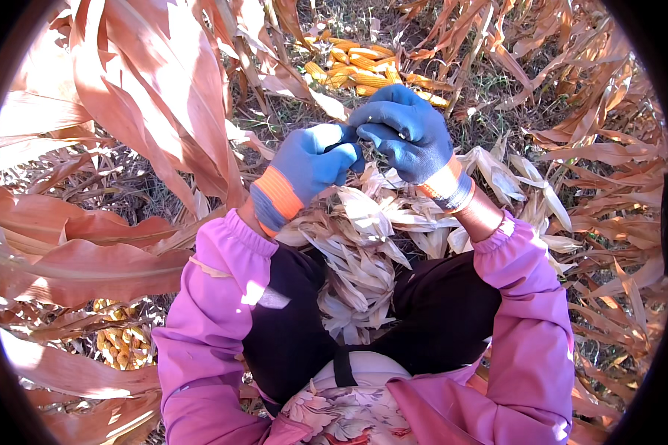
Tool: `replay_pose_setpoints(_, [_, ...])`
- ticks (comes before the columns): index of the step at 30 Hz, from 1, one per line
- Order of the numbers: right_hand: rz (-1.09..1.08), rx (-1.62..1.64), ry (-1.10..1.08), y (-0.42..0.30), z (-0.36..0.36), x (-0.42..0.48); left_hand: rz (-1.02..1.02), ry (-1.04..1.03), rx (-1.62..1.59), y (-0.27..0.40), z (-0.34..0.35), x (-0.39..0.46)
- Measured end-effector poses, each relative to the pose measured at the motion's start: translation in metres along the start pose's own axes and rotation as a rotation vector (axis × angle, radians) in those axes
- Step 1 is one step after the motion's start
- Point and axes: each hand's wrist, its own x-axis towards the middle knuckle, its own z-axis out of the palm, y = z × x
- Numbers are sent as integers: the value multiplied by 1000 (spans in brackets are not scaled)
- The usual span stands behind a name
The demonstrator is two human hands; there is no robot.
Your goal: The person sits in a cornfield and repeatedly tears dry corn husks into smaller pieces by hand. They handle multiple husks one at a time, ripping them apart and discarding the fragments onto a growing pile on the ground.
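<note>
Both my hands wear blue work gloves with orange cuffs and meet in front of me, above a heap of pale corn husks point(362, 239) between my knees. My left hand point(317, 164) has its fingers curled, thumb and fingertips close to the other glove. Beside it, my right hand point(403, 130) is bent inward with curled fingers. Whether something small sits between the fingertips cannot be told. Just beyond the gloves, a pile of husked yellow corn cobs point(362, 64) lies on the ground.
Large dry corn leaves point(161, 94) rise at the left, partly over a second pile of cobs point(122, 339). More dry stalks and leaves point(618, 167) stand along the right. Grass and leaf litter cover the soil around the far cob pile.
</note>
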Motion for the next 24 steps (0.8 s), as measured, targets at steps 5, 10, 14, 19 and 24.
replay_pose_setpoints(5, [204, 304, 38, 7, 6, -4, -22, -28, -22, 4, 1, -2])
replay_pose_setpoints(10, [384, 466, 21, 10, 5, -6, 10, -94, 32, 3, -2, -1])
replay_pose_setpoints(14, [540, 629, 18, 11, 7, -8, 10, -96, -4, 0, -2, 0])
replay_pose_setpoints(19, [631, 739, -45, 7, 2, -6, -53, -88, -101, 1, -1, 0])
replay_pose_setpoints(24, [673, 748, -67, 10, 1, -7, -96, -63, -173, 4, 2, -2])
